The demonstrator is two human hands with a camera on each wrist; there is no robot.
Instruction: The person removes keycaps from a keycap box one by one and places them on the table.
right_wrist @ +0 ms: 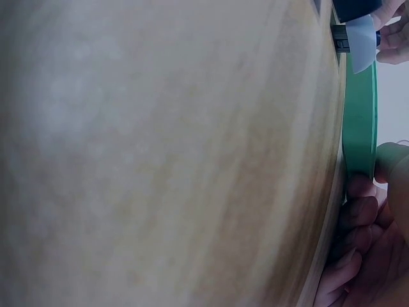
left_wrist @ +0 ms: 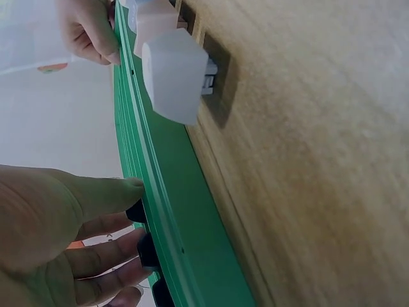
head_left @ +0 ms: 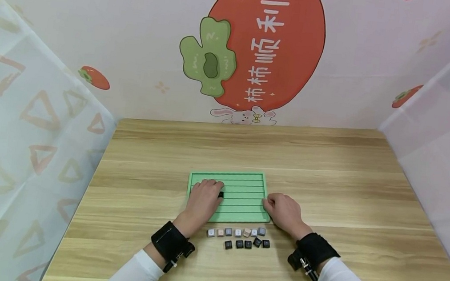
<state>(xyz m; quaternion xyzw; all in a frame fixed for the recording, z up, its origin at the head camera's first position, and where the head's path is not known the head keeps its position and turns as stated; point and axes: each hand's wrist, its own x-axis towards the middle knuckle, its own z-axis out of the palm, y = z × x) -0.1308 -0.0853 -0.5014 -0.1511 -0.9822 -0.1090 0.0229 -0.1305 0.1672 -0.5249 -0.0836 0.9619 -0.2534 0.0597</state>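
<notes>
A green ridged tray (head_left: 244, 200) lies on the table. My left hand (head_left: 205, 199) is over its left part and pinches a black keycap (head_left: 221, 194) between thumb and finger, right at the tray surface. In the left wrist view the thumb touches that keycap (left_wrist: 136, 211), and more black keycaps (left_wrist: 147, 251) sit beside it on the tray, partly behind the fingers. My right hand (head_left: 284, 211) grips the tray's right edge, its thumb (right_wrist: 391, 160) on the rim and the other fingers curled against the side.
In front of the tray stand a row of white, grey and pinkish keycaps (head_left: 238, 233) and a row of black keycaps (head_left: 248, 244). A printed cloth wall (head_left: 347, 79) rises behind the wooden table (head_left: 327, 167), with cloth sides left and right.
</notes>
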